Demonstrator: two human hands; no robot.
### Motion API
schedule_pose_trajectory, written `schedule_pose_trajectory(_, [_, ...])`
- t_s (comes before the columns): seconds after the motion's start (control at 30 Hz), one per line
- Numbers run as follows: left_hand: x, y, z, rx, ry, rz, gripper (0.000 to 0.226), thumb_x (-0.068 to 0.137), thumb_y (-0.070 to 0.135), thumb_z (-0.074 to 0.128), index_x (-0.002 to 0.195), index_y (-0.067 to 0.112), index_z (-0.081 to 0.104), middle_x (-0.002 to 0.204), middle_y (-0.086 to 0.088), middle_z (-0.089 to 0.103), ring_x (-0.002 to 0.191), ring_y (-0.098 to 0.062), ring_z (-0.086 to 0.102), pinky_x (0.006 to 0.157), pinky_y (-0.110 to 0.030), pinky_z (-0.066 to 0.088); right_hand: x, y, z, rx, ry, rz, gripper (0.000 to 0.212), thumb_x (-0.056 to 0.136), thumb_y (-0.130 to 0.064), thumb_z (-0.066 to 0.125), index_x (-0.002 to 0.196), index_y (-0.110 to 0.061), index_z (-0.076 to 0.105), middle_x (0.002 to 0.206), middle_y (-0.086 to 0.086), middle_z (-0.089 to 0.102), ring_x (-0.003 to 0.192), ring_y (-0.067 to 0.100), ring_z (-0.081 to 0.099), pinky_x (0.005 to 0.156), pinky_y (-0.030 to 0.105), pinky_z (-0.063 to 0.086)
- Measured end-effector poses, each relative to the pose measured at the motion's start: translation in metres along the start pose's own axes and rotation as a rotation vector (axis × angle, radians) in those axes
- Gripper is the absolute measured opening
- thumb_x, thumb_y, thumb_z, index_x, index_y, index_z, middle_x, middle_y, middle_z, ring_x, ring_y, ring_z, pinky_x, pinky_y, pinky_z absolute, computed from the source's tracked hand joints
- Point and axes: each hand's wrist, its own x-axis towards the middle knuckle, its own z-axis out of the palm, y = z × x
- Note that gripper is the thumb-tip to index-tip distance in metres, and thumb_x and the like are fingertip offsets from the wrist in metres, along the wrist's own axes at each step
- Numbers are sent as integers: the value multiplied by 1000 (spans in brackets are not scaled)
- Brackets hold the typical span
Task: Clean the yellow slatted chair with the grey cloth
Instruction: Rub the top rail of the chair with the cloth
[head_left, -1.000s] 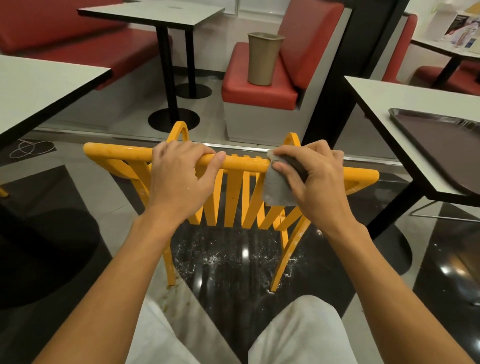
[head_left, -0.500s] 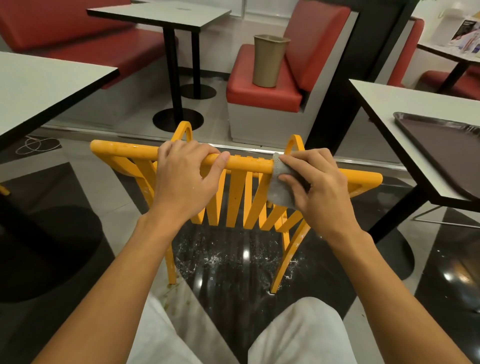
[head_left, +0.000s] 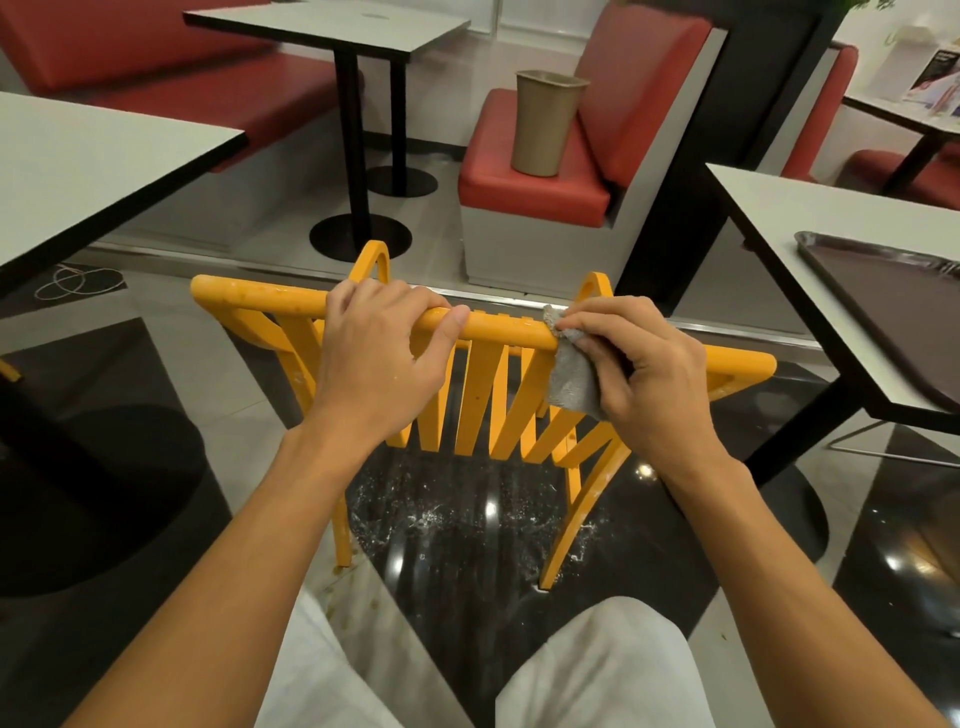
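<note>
Arms reach forward from the bottom of the view toward a yellow slatted chair (head_left: 483, 400), which stands on the floor (head_left: 467, 525) just ahead of the person's knees. Its rounded top rail runs left to right across the middle of the view, and flat slats fan downward from it. Two yellow legs reach the floor below.

The left hand (head_left: 374, 358) grips the rail left of centre, fingers curled over the top and thumb stretched along the near side. The right hand (head_left: 649, 374) holds a grey cloth (head_left: 571, 379) against the rail right of centre, pinching it between thumb and fingers. The cloth's upper edge wraps the rail, and the rest hangs down in front of the slats. A bare stretch of rail lies between the two hands.

The floor under the chair is dark and glossy, scattered with white specks. The person's knees, in white trousers (head_left: 597, 670), fill the bottom edge.

To the right stands a white bench (head_left: 779, 223) with a dark brown tray (head_left: 893, 312) on it. Another white bench is at the left. Beyond the chair, a tan bin (head_left: 543, 124) sits on a red booth seat (head_left: 519, 182).
</note>
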Motion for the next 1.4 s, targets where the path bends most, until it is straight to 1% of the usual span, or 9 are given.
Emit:
schedule_pose_trajectory(0.13, [0,0,0,3,3,5,45,107,58,40,108,28,73,102,9,68,107,-14,54,112,-37,25,1,-9,9,22,-35,-46,20,99,-7,70,118,-8,77,124,4,71,118,18,63,99,28,52])
schedule_pose_trajectory(0.27, [0,-2,0,-2,-6,11,42,107,57,42,110,29,73,103,10,68,108,-13,53,112,-37,25,-1,-1,5,-38,-41,-26,34,97,-12,74,131,-10,72,122,7,67,113,20,60,94,31,53])
schedule_pose_trajectory(0.57, [0,-3,-4,-11,-9,32,39,108,56,45,112,28,72,103,10,67,108,-14,54,112,-37,26,7,-18,34,-29,16,-141,25,95,-7,76,120,-5,77,119,10,72,110,26,64,91,39,56])
schedule_pose_trajectory(0.77, [1,-5,-6,-39,-24,33,38,107,55,46,114,30,72,110,12,69,114,-13,54,115,-37,24,-15,-4,15,-49,138,-63,21,95,-5,77,116,-4,78,119,8,73,110,23,64,90,37,56])
schedule_pose_trajectory(1.0, [2,-7,-14,-73,-55,41,29,109,42,51,121,27,73,118,10,71,117,-13,56,115,-36,26,7,-26,34,-18,2,-117,24,97,-6,73,121,-4,76,121,9,72,114,24,64,97,34,54])
schedule_pose_trajectory(1.1, [5,-14,-23,-136,-38,26,22,106,34,60,117,24,75,114,11,68,108,-6,55,104,-34,44,3,-18,23,-24,-13,-109,23,97,-7,74,120,-6,77,123,6,72,115,20,63,96,32,54])
schedule_pose_trajectory(1.17, [6,-21,-31,-133,-14,12,20,105,32,62,116,22,76,113,10,67,106,-4,52,95,-29,44,-1,-11,13,-27,22,-35,21,97,-12,75,118,-8,77,121,3,72,112,17,62,92,32,54])
schedule_pose_trajectory(1.27, [5,-36,-42,-66,33,-19,21,104,35,62,113,23,76,111,10,66,107,-7,49,95,-34,42,3,-14,15,-53,49,82,18,97,-15,74,115,-12,78,116,-1,72,109,11,58,89,33,53])
schedule_pose_trajectory(1.4, [4,-45,-48,-74,46,-45,21,103,37,64,111,23,78,104,12,64,104,-6,48,95,-36,40,14,-37,42,-26,-21,20,24,98,-13,71,122,-11,77,120,2,71,113,13,57,96,25,49])
